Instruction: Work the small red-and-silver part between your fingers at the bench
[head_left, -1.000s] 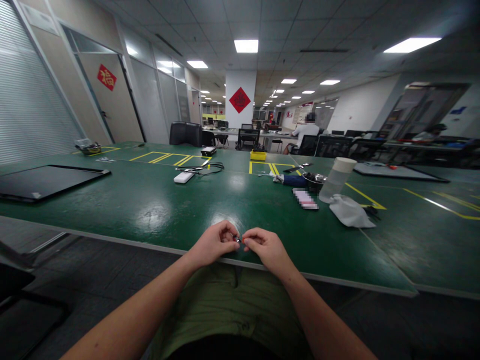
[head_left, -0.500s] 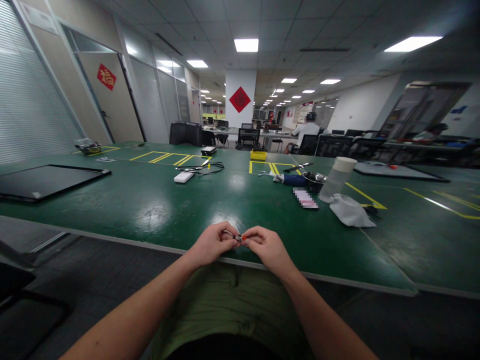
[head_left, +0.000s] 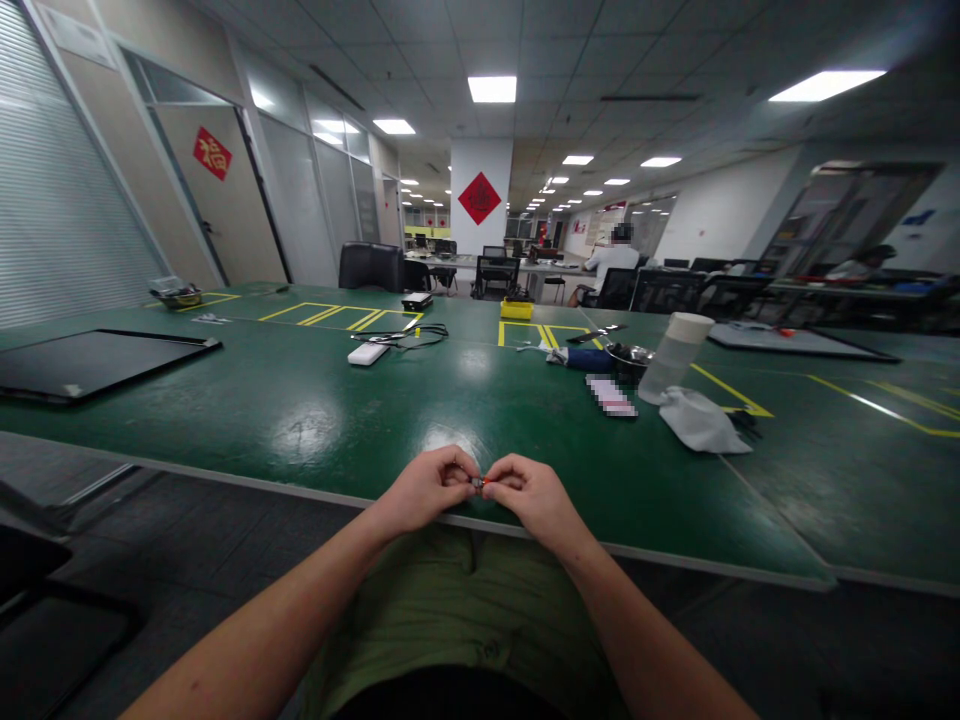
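Close to the table's front edge, my left hand (head_left: pixel 435 485) pinches a tiny silvery and dark piece (head_left: pixel 476 483) between thumb and fingers. Facing it, my right hand (head_left: pixel 529 490) is closed on a tiny orange-red piece (head_left: pixel 487 481). The two pieces meet or nearly meet between my fingertips. They are too small and too covered to tell their kind, or whether they are joined. Both hands are just above the green table (head_left: pixel 300 470).
A pale bag (head_left: pixel 697 420), a clear bottle (head_left: pixel 675 358), a phone (head_left: pixel 611 396) and a metal bowl (head_left: pixel 634 358) are at right. Ahead lie a white power bank (head_left: pixel 367 353) with black cable and a yellow box (head_left: pixel 517 308). A dark flat panel (head_left: pixel 97 362) is at left.
Both hands have dipped very slightly and the fingertips are closer together. Less of the orange-red piece shows now. The things on the table have stayed put.
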